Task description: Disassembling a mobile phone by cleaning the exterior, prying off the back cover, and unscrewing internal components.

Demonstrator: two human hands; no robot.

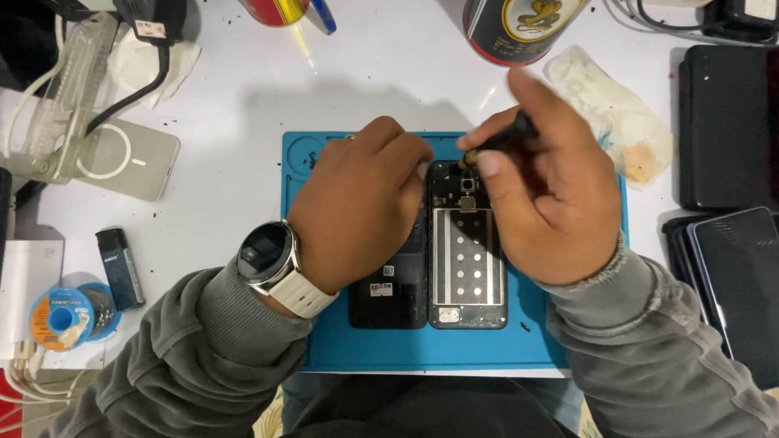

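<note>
- Two phone halves (466, 259) are lying on the blue mat (422, 349), white stickers on the dark one.
- My left hand (357, 215) is pressing it, fingers curled.
- My right hand (548, 203) is pinching a black screwdriver (503, 136) at the open frame's top.

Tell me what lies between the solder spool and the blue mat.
In the head view, a small dark lighter lies between the solder spool and the blue mat; the left hand's grey sleeve crosses there too.
</note>
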